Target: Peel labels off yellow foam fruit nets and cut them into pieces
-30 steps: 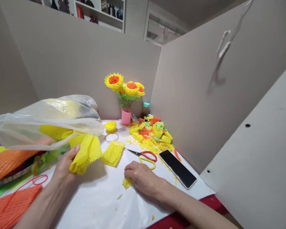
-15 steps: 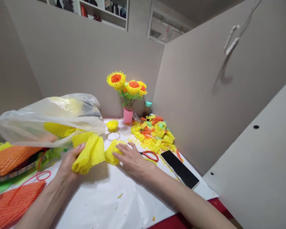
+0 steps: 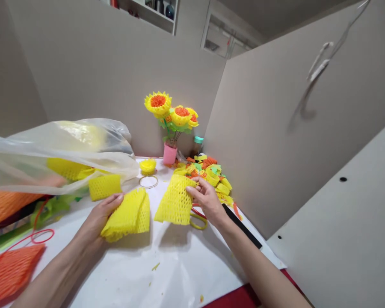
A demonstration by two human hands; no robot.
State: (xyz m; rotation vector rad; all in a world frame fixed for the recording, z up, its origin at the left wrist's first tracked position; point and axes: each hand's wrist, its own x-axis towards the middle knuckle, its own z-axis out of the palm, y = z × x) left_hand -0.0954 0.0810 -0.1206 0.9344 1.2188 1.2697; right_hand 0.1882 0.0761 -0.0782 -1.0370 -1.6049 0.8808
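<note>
My left hand [image 3: 98, 218] is closed on a folded yellow foam net [image 3: 128, 216], held low over the white table covering. Between the thumb and fingers of my right hand [image 3: 208, 201] hangs a second yellow foam net piece [image 3: 175, 201], pinched by its upper right corner. Beneath that hand lie scissors [image 3: 199, 221] with red and yellow-green handles, their blades hidden by the net. Another yellow net piece [image 3: 104, 187] rests just beyond my left fingers. A wire ring [image 3: 148, 182] and a small yellow net cup [image 3: 147, 166] sit behind the two held pieces.
Foam net flowers [image 3: 181, 114] stand in a pink pot [image 3: 170, 153] at the back. Yellow, orange and green scraps [image 3: 223, 184] heap against the right wall. A black phone [image 3: 242, 226] lies at right. The left side holds a plastic bag [image 3: 115, 141] and orange nets [image 3: 13, 271].
My right hand has lifted the smaller yellow net off the table and moved it right, where it now hangs spread. The left hand still holds the folded net. The view has shifted slightly.
</note>
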